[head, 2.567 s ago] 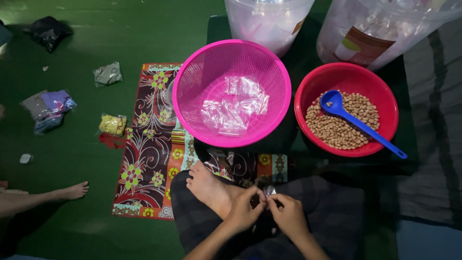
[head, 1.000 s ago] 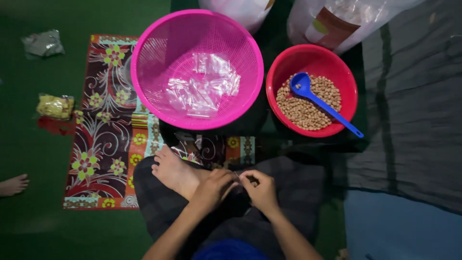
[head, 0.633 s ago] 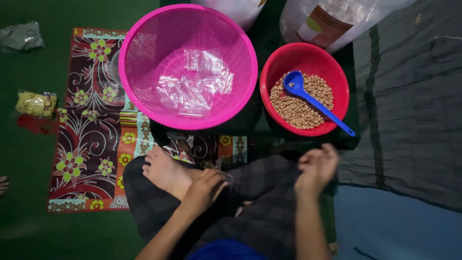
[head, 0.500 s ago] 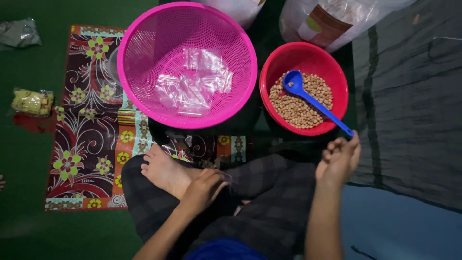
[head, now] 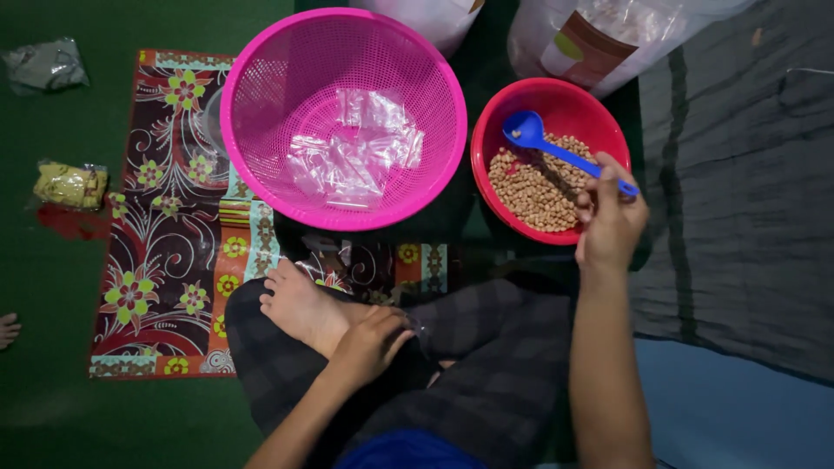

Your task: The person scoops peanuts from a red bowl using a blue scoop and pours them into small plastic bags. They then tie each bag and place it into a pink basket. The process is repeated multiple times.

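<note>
My right hand (head: pixel 610 219) is closed around the handle of a blue plastic scoop (head: pixel 556 149), whose head lies in a red bowl (head: pixel 573 100) half full of brown peanuts (head: pixel 532 187). My left hand (head: pixel 372 340) rests in my lap beside my bare foot (head: pixel 300 304), fingers curled over a small clear bag that is mostly hidden. To the left of the red bowl stands a pink perforated basket (head: pixel 261 82) with clear plastic bags (head: pixel 352 148) lying in it.
A flowered mat (head: pixel 169 252) lies on the green floor. Two small filled packets (head: pixel 69 184) (head: pixel 45 66) sit at the left. Large plastic sacks (head: pixel 608 35) stand behind the bowls. Dark striped cloth (head: pixel 747 191) covers the right. Another person's toes (head: pixel 7 328) show at the left edge.
My hands parted at my lap. My right hand moved out to the right, then up to the red bowl, and closed on the scoop's handle. The left hand stayed in my lap.
</note>
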